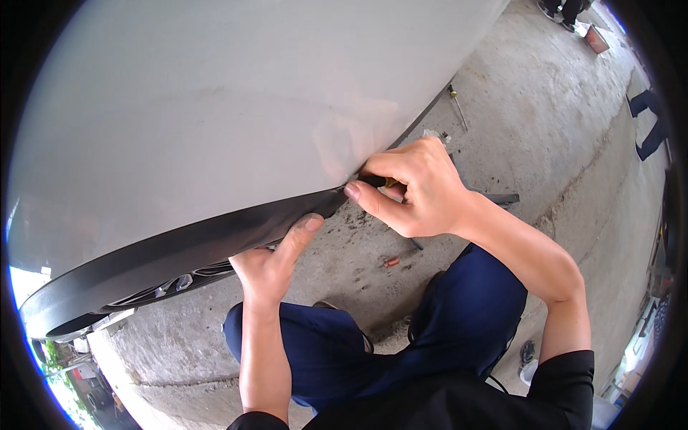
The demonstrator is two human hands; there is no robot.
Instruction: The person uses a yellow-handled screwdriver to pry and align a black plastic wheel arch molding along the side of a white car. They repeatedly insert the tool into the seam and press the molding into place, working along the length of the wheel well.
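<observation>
One yellow-and-black tool [389, 183], pinched in the right hand [424, 188], apparently works black trim [186, 247] running centre to eight o'clock; the left hand [265, 269] thumbs its edge, grip unclear. Steady pressure seems needed next.

Place: likely vehicle workshop, edges distorted | stained concrete floor [545, 129] | screwdriver [456, 99] lying there | grey body panel [236, 107]

"How's the left hand [265, 271]?"
"Left thumb [295, 236] aimed between one and two o'clock, other fingers hidden; left forearm [266, 351] points to twelve."
"And the right hand [428, 188]?"
"Curled into a pinch, right thumb [378, 204] toward ten, right elbow [570, 279] bent."
</observation>
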